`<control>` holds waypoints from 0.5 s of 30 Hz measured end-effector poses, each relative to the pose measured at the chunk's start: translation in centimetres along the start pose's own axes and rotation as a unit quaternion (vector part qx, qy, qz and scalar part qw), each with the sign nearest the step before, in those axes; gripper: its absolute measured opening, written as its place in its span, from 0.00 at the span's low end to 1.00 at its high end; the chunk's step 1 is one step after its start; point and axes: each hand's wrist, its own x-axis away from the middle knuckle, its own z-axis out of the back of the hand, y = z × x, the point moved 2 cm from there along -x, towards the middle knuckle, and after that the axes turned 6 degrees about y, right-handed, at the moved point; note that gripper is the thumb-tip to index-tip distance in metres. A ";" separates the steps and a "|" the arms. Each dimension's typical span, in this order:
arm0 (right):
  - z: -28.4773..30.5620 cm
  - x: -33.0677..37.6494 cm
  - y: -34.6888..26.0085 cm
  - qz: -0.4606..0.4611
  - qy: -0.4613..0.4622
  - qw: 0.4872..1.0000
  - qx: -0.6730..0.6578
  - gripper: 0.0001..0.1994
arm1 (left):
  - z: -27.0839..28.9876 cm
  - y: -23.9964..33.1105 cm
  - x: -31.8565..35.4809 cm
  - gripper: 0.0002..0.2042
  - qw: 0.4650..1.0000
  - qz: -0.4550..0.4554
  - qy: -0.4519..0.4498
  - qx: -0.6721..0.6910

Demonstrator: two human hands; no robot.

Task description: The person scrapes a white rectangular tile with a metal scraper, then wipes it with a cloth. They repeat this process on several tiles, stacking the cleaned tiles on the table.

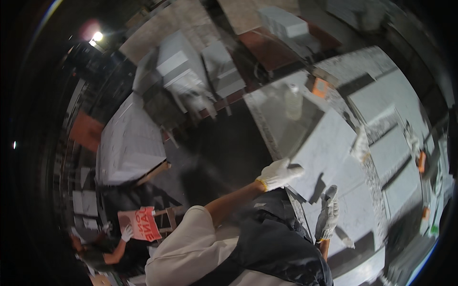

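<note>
The left hand (279,174), in a white knit work glove with a yellow cuff, rests on the near-left edge of a large pale grey stone slab (334,157); its fingers lie together and curl over that edge, gripping it. The right hand (327,214), in a grey-white knit glove, lies just to the right of the left hand, near the same edge of the slab, with its fingers extended and held close together, pointing away from the person; the view does not show whether the palm presses on the stone. The slab lies flat and fills the right half of the view, with dark joint lines separating it from further slabs to the right. A small white bottle (294,101) stands on the far part of the slab, and an orange block (320,87) sits just beyond it. Stacks of white blocks (183,66) stand far left, well apart from the hands. At lower left, another person holds a red printed sheet (143,224) in a white-gloved hand (127,232).
</note>
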 end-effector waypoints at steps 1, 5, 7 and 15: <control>-1.0 -0.6 0.0 0.007 -0.017 1.000 0.015 0.28 | 0.7 0.5 0.2 0.27 0.980 -0.056 0.054 -0.182; -4.6 -1.9 -0.3 0.021 -0.062 0.991 0.115 0.27 | 3.7 0.6 0.3 0.23 0.947 -0.075 0.167 -0.265; -5.7 -1.6 -0.4 -0.042 -0.020 0.990 0.134 0.26 | 4.4 -0.4 -0.1 0.23 0.958 -0.085 0.165 -0.217; -9.0 -1.1 -2.0 -0.004 -0.024 0.992 0.126 0.24 | 0.0 -3.7 -2.5 0.41 0.991 -0.122 0.002 -0.053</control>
